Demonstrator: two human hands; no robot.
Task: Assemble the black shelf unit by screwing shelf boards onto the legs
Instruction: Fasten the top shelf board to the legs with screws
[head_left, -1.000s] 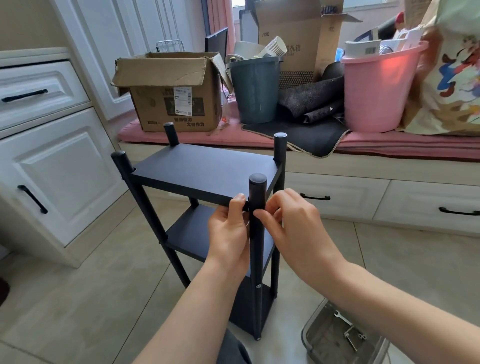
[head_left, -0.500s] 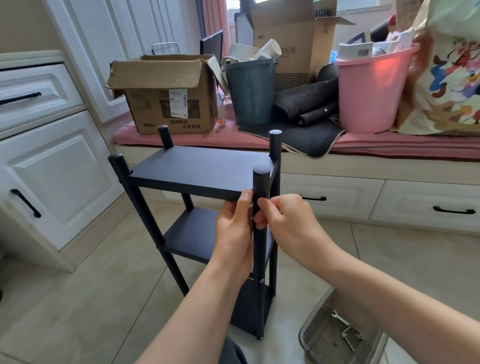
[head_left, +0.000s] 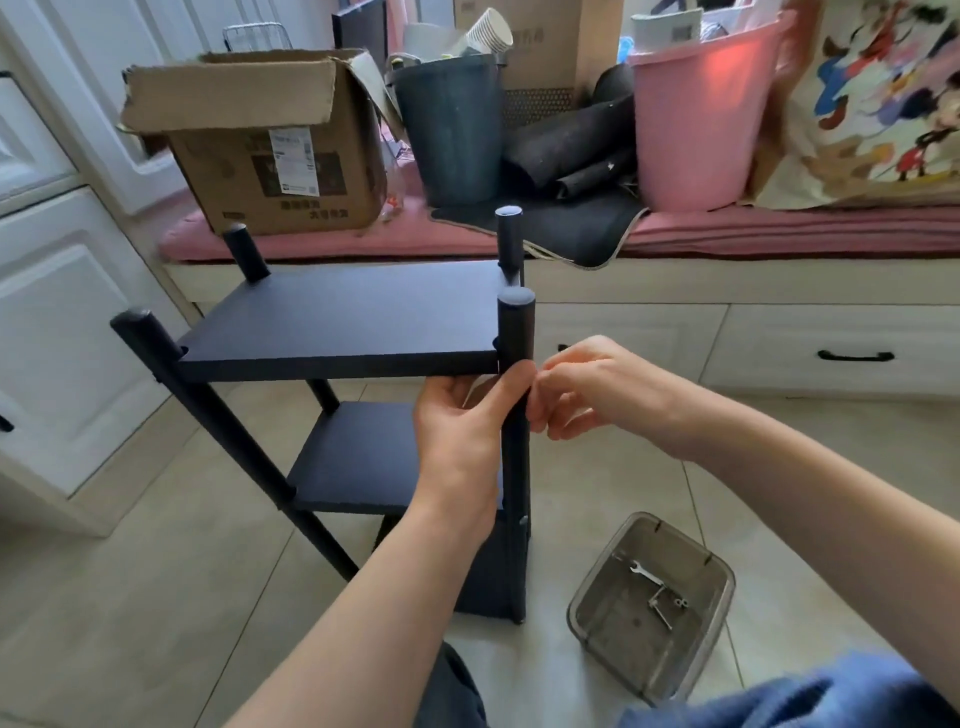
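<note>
- Head view: black shelf unit (head_left: 343, 332) is seen standing on the tiled floor (head_left: 130, 597), in front of a window seat with a pink cushion (head_left: 779, 228).
- Top shelf board (head_left: 353, 312) is set between four legs; a lower board (head_left: 358, 457) is seen beneath it.
- Near right leg (head_left: 515, 332) is gripped by the left hand (head_left: 462, 431) just under the top board, thumb laid across the front of the leg.
- Right hand (head_left: 587, 389) is held against the same leg from the right, fingers curled in a pinch at the board's corner; what is pinched cannot be told.
- Clear plastic container (head_left: 691, 654) is placed on the floor right of the unit, near its base; a small wrench (head_left: 643, 572) and metal bits are seen inside.
- On the cushion behind: cardboard box (head_left: 270, 140), dark bin (head_left: 449, 124), pink bucket (head_left: 701, 114), cartoon-print bag (head_left: 878, 104).
- White cabinet (head_left: 57, 322) is seen at left.
</note>
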